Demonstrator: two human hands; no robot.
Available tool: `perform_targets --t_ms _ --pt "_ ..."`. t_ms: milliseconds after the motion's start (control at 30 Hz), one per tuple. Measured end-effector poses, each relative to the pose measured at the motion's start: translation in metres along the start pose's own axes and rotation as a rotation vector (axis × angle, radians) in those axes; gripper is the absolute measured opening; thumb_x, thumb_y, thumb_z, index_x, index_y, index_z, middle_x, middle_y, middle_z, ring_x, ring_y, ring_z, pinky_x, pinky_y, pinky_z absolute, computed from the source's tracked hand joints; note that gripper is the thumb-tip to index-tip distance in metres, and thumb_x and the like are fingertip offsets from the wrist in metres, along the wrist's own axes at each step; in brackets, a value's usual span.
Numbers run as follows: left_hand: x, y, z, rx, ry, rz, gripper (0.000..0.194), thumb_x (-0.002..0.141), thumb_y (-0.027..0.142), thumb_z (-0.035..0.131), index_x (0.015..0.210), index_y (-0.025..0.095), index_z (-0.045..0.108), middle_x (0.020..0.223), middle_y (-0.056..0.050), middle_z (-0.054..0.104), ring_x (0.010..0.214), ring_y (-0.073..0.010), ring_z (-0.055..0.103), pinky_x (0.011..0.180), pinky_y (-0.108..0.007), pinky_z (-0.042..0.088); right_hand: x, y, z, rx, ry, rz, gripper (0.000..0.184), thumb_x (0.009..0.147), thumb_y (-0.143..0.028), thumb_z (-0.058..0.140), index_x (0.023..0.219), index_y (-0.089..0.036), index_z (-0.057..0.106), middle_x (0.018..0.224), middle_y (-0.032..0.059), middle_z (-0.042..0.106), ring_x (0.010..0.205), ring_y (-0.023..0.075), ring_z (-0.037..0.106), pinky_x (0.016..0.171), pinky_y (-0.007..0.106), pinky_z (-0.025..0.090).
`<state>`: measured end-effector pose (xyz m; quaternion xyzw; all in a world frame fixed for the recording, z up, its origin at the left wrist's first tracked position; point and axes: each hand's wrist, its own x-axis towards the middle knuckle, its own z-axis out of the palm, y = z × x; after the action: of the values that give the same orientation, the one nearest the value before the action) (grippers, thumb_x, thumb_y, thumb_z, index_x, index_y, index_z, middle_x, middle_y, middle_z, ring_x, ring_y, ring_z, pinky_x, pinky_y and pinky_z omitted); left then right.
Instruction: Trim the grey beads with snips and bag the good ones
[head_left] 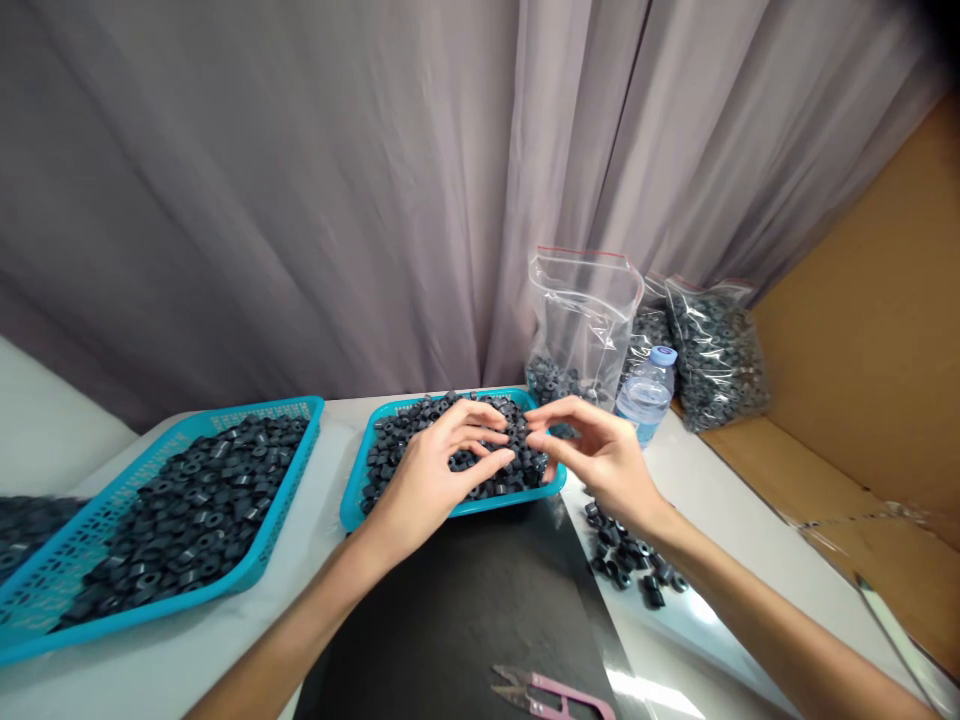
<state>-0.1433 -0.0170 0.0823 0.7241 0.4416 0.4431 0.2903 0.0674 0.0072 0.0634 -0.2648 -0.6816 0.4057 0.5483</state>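
My left hand (439, 470) lies over a small blue tray (352, 505) heaped with small black ring-shaped parts (390, 450), fingers spread and curled into the pile. My right hand (600, 455) hovers at the tray's right edge, its thumb and fingertips pinched close together near the left hand's fingertips. Whether a ring sits between them is too small to tell. Below the right wrist a loose cluster of black rings (626, 560) lies on the white table.
A larger blue tray (285, 520) of black rings sits at the left. Behind stand an open zip bag (581, 310) with some rings, a full bag (716, 350), and a water bottle (646, 395). A black mat (465, 610), pink thread snips (555, 692), cardboard (862, 330) at right.
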Motion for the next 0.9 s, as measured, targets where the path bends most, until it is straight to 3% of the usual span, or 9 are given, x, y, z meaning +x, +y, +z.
perform_targets --t_ms 67,133,200,333,467,567,767,900 --pt "0.005 -0.005 -0.017 0.216 0.044 0.012 0.025 0.086 0.039 0.068 0.106 0.025 0.061 0.111 -0.004 0.067 0.102 -0.0224 0.067 0.09 -0.036 0.053 0.019 -0.02 -0.016 -0.243 0.095 -0.192 0.012 0.089 -0.03 0.069 0.098 -0.024 0.071 0.101 0.005 0.068 0.073 0.0154 0.065 0.06 0.032 0.061" --pt "0.01 -0.016 -0.038 0.43 0.116 0.001 0.022 0.088 0.041 0.065 0.102 0.025 0.063 0.108 -0.004 0.066 0.102 -0.0237 0.065 0.094 -0.04 0.049 0.049 -0.042 -0.036 -0.503 0.248 -0.432 0.011 0.09 -0.025 0.068 0.1 -0.025 0.072 0.1 0.0049 0.069 0.086 0.0177 0.066 0.076 0.035 0.06" --pt "0.013 -0.03 -0.056 0.532 0.135 -0.026 0.023 0.089 0.043 0.062 0.1 0.023 0.063 0.108 -0.005 0.065 0.104 -0.0248 0.063 0.097 -0.041 0.047 0.086 -0.061 -0.056 -0.655 0.366 -0.529 0.013 0.089 -0.021 0.067 0.101 -0.019 0.072 0.1 0.0084 0.07 0.091 0.0177 0.066 0.084 0.034 0.057" --pt "0.015 -0.056 -0.076 0.567 0.074 -0.097 0.032 0.088 0.051 0.059 0.102 0.023 0.065 0.113 -0.006 0.066 0.107 -0.0267 0.062 0.1 -0.041 0.044 0.159 -0.07 -0.086 -0.902 0.29 -0.356 0.016 0.084 -0.019 0.069 0.094 -0.007 0.072 0.084 0.0104 0.071 0.076 0.0142 0.065 0.078 0.032 0.053" --pt "0.017 -0.064 -0.085 0.547 -0.003 -0.112 0.037 0.09 0.055 0.053 0.099 0.023 0.068 0.112 -0.006 0.07 0.106 -0.0272 0.062 0.099 -0.04 0.044 0.199 -0.054 -0.103 -1.034 0.094 -0.209 0.026 0.072 -0.026 0.08 0.077 -0.002 0.071 0.077 0.0075 0.07 0.073 0.0147 0.064 0.079 0.038 0.051" --pt "0.018 -0.06 -0.096 0.528 -0.058 -0.124 0.042 0.092 0.057 0.047 0.101 0.023 0.071 0.114 -0.006 0.072 0.11 -0.0277 0.062 0.1 -0.039 0.044 0.204 -0.049 -0.108 -1.108 0.047 -0.189 0.035 0.07 -0.037 0.081 0.071 -0.004 0.069 0.083 0.0095 0.07 0.076 0.0153 0.064 0.08 0.038 0.05" --pt "0.013 -0.051 -0.107 0.455 -0.182 -0.144 0.04 0.088 0.058 0.055 0.103 0.025 0.073 0.109 -0.002 0.072 0.103 -0.0236 0.065 0.094 -0.034 0.048 0.175 -0.069 -0.08 -1.243 0.224 -0.143 0.036 0.083 -0.043 0.07 0.086 -0.008 0.071 0.082 0.0117 0.069 0.088 0.0241 0.064 0.083 0.048 0.045" --pt "0.014 -0.055 -0.095 0.481 -0.185 -0.027 0.035 0.082 0.055 0.066 0.098 0.025 0.074 0.104 -0.003 0.069 0.101 -0.0234 0.063 0.093 -0.035 0.047 0.135 -0.077 -0.036 -1.17 0.371 -0.524 0.018 0.095 -0.03 0.058 0.09 -0.015 0.067 0.089 0.0096 0.067 0.088 0.021 0.061 0.086 0.042 0.047"
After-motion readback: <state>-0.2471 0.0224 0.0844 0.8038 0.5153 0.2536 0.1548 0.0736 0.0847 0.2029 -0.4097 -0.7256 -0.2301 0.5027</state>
